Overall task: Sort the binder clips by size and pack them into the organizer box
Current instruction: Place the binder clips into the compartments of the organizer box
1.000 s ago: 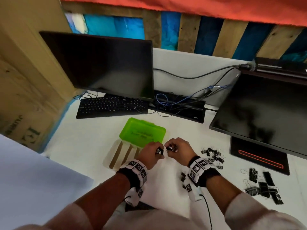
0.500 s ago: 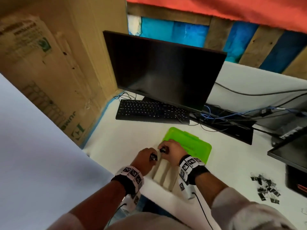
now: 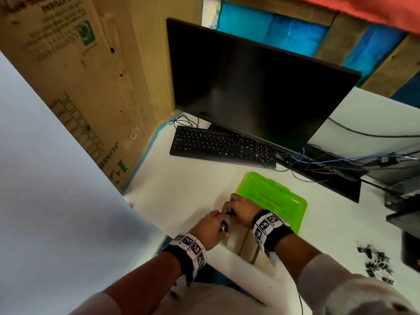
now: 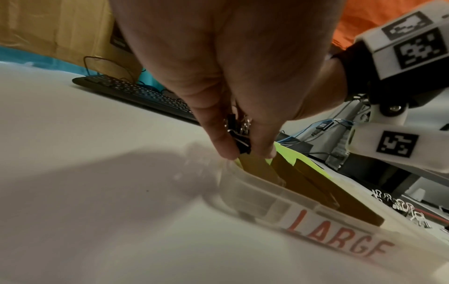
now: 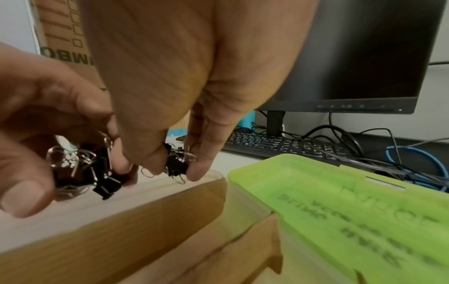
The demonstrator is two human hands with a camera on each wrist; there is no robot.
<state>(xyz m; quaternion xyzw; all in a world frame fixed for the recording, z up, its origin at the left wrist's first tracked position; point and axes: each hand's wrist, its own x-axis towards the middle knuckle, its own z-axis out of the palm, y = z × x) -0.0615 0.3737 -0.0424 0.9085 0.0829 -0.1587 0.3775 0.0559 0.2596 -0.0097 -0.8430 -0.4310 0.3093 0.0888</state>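
The organizer box [image 3: 246,251] is translucent, with brown cardboard dividers [image 5: 145,221] and a red "LARGE" label [image 4: 335,240]; its green lid [image 3: 272,196] lies open behind it. My left hand [image 3: 221,225] pinches a bunch of small black binder clips [image 4: 239,138] just above the box's left end. Close beside it, my right hand [image 3: 231,211] pinches another small cluster of black clips [image 5: 176,165] over the same end. In the right wrist view the left hand's clips [image 5: 92,173] hang at the left. The box floor is hidden.
A pile of loose small clips [image 3: 375,262] lies on the white table at the right. A black keyboard [image 3: 222,146] and monitor [image 3: 250,87] stand behind the box, with cables [image 3: 318,160] to the right. A cardboard carton [image 3: 79,76] stands at the left.
Both hands have carried their clips leftward from the table beside the box to above its left end. The head view has swung left, so the clip piles have slid to the right edge.
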